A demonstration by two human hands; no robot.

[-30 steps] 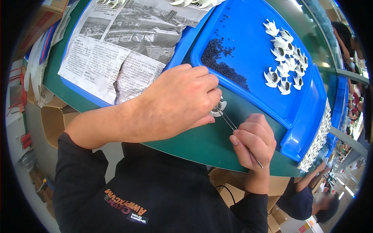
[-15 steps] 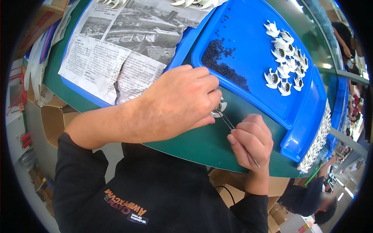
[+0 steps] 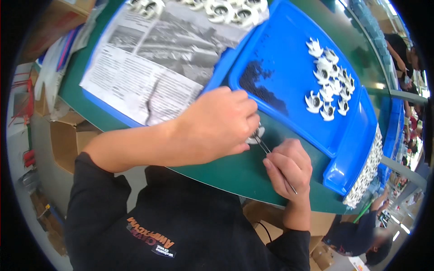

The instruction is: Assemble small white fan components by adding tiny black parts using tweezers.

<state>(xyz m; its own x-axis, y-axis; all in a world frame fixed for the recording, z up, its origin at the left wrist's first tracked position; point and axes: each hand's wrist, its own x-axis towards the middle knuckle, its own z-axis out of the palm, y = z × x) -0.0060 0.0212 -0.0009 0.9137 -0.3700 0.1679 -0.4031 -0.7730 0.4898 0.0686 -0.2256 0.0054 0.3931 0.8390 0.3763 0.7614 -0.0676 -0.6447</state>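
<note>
My left hand [image 3: 222,122] is closed on a small white bladed fan wheel [image 3: 258,137] just above the green table; most of the wheel is hidden behind the fingers. Metal tweezers [image 3: 263,145] are pinched in my right hand [image 3: 290,168], their tips at the middle of that wheel. Many small black round parts [image 3: 262,86] lie in the near left corner of a blue tray [image 3: 289,40] beyond my hands. White fan wheels [image 3: 326,90] with dark centres are grouped at the right of the same tray.
Newspaper [image 3: 135,67] covers another blue tray at the left, with more fan wheels [image 3: 220,10] at its far edge. A smaller blue tray [image 3: 337,178] and a pile of white parts [image 3: 365,169] lie to the right. Another person [image 3: 361,237] is at the lower right.
The view has shifted a little, and more fan wheels show on the newspaper. My left hand stays on the fan wheel, and the tweezers' tips remain at its middle.
</note>
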